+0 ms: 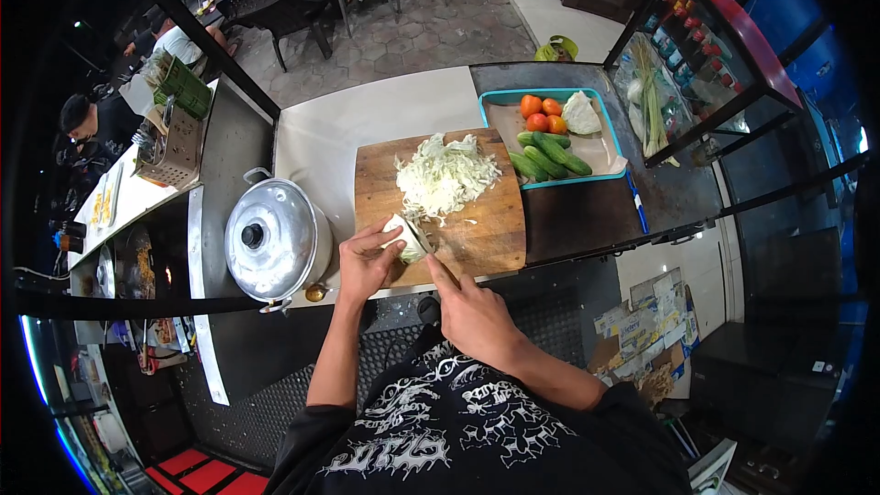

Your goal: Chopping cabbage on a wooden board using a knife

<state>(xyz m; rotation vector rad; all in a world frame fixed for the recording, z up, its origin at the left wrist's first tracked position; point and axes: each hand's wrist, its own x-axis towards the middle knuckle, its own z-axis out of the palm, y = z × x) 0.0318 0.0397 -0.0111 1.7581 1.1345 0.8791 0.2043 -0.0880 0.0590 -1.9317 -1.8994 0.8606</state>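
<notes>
On a wooden cutting board (505,220) lies a heap of shredded cabbage (443,172). My left hand (368,258) holds a cabbage piece (410,246) at the board's near left edge, its fingers over the top. My right hand (474,316) grips a knife (421,235); its blade is against the right side of the piece, and its handle is mostly hidden by the hand. Behind the board at the right, a turquoise-rimmed tray (606,117) holds tomatoes (531,106), cucumbers (550,153) and a cabbage wedge (581,113).
A lidded aluminium pot (278,237) stands left of the board, with a spoon (315,293) beside it. A blue pen-like object (638,203) lies right of the tray. A glass case (708,55) with bottles stands at the right. People sit beyond the counter at upper left.
</notes>
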